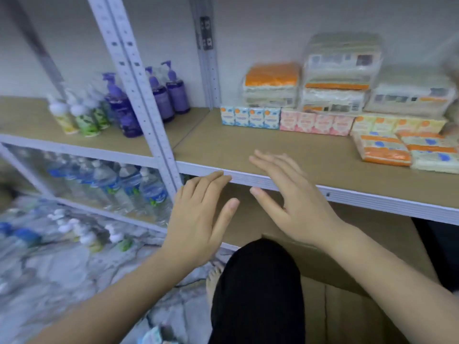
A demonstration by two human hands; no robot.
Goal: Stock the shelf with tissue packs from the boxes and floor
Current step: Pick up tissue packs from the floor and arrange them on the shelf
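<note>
Right now both hands are hovering empty at the front edge of the shelf (323, 155): the left hand (198, 214) is spreading its grip wide just below and against the metal lip, and the right hand (290, 194) is reaching flat over the bare board, fingers straight, holding nothing. Tissue packs already stocked are lying ahead and to the right of both hands, well apart from them, so the right hand is sitting nearer. A row of small packs (285, 119) is running left to right along the back, blue then pink then yellow, each standing upright with its face turned toward the person; the row's long axis is following the shelf's length. Bigger wrapped bundles (340, 75) are stacking behind that row, and two flat orange-striped packs (383, 148) are lying at the far right, long sides angling slightly toward the front. A cardboard box (347, 294) is sitting below the shelf, under the right forearm; whether it is holding more packs is hidden. Judging from this, the next pack is probably coming from below, then travelling up and rightward to the bare stretch of board.
</note>
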